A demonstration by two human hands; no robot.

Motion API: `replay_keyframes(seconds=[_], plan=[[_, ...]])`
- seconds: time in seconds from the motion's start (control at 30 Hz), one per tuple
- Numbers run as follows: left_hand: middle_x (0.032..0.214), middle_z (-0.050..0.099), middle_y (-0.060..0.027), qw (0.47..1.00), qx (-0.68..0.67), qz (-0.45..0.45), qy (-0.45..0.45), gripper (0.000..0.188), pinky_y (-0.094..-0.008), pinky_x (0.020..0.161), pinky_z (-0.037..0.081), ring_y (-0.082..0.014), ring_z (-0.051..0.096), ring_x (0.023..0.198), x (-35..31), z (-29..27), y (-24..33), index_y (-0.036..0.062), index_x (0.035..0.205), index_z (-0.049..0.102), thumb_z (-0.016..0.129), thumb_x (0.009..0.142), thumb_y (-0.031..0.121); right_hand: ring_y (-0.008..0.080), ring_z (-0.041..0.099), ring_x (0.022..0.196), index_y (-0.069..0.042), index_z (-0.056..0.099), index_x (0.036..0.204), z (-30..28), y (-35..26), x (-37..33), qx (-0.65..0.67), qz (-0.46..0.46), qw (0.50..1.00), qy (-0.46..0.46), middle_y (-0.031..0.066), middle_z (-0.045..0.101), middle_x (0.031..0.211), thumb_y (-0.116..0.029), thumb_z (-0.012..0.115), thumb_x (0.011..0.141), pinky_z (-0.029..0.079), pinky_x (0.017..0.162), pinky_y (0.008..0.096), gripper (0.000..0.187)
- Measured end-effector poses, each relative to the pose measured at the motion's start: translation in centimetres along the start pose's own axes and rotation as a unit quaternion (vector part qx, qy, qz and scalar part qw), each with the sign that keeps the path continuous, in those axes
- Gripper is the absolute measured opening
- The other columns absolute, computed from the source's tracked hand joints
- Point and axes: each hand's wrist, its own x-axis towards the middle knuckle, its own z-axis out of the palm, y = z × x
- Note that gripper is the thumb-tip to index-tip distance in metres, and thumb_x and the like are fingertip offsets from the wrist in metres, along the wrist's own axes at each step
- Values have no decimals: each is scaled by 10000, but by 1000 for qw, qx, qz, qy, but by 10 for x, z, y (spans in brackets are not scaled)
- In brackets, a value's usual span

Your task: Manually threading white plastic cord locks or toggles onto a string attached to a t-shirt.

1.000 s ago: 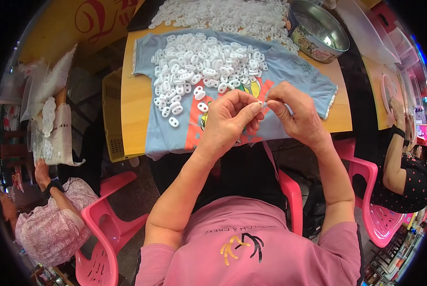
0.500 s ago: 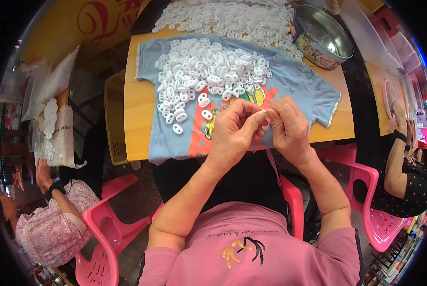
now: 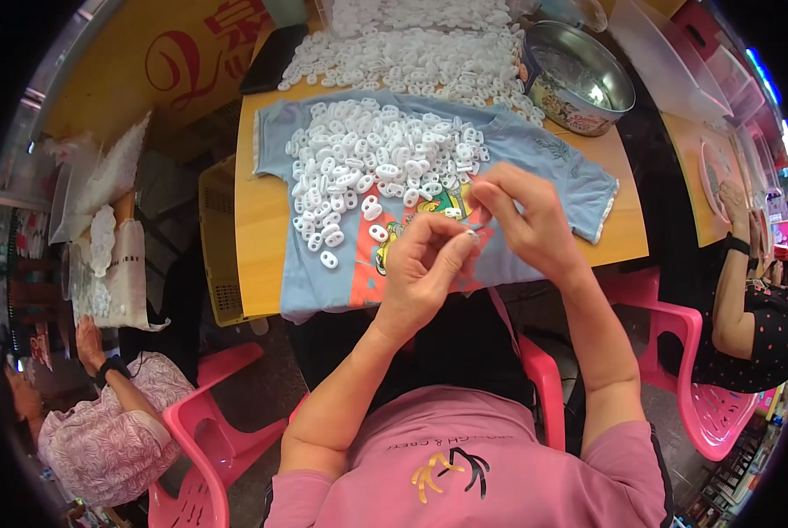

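Observation:
Close to the near edge of the table, my left hand (image 3: 423, 275) is closed, thumb pressed against the forefinger. Whatever sits in that pinch is too small to make out. My right hand (image 3: 535, 224) is raised a little to the right and farther out, its thumb and fingertips also brought together; what they hold, if anything, cannot be seen. Beyond both hands, small white oval plastic pieces with two holes (image 3: 385, 145) lie heaped on a blue T-shirt (image 3: 310, 286) with a coloured print. A few of the pieces lie loose beside the heap, left of my left hand.
Farther back on the yellow table (image 3: 257, 238), more white pieces (image 3: 403, 60) are spread, beside a round metal tin (image 3: 579, 84). A dark flat object (image 3: 275, 60) lies at the far left. Pink chairs (image 3: 205, 431) and a seated person (image 3: 117, 431) flank me; another person's arm (image 3: 733, 290) shows at right.
My hands, together before, have come apart: the right has moved up and away from the left. My left hand has sunk slightly. The whole view has shifted a little.

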Motion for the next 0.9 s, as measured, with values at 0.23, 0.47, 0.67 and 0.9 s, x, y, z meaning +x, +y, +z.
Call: replay_keyframes(seconds=[0.23, 0.47, 0.67, 0.9], plan=[[741, 615, -54, 983, 157, 69, -68, 75, -232, 538, 466, -95, 602, 589, 1, 2, -13, -7, 917, 575, 638, 879, -20, 279, 631, 762, -36, 670, 934, 17, 28, 26, -260, -158, 952, -24, 97, 605, 882, -46, 697, 796, 500, 646, 364, 141], [824, 629, -25, 981, 166, 7, -97, 51, -213, 636, 509, -53, 592, 729, 2, 0, -1, 3, 977, 559, 592, 944, 26, 269, 641, 754, -52, 673, 964, 13, 27, 23, -286, -205, 935, -36, 98, 601, 883, -53, 720, 774, 510, 640, 352, 196], [779, 629, -23, 997, 71, -8, -43, 70, -213, 598, 485, -69, 592, 670, 6, 2, -2, -5, 964, 565, 603, 936, 46, 81, 582, 727, 12, 631, 1058, 0, 24, 7, 43, 52, 998, 3, 14, 636, 872, -81, 668, 904, 490, 649, 248, 184], [1262, 518, -116, 996, 8, 75, -39, 97, -233, 787, 494, -106, 577, 977, 17, -11, -10, 7, 1024, 585, 605, 935, 42, 90, 579, 718, -2, 621, 1098, -13, 0, -8, 281, 203, 938, -17, 34, 630, 894, -158, 649, 933, 495, 662, 229, 230]])
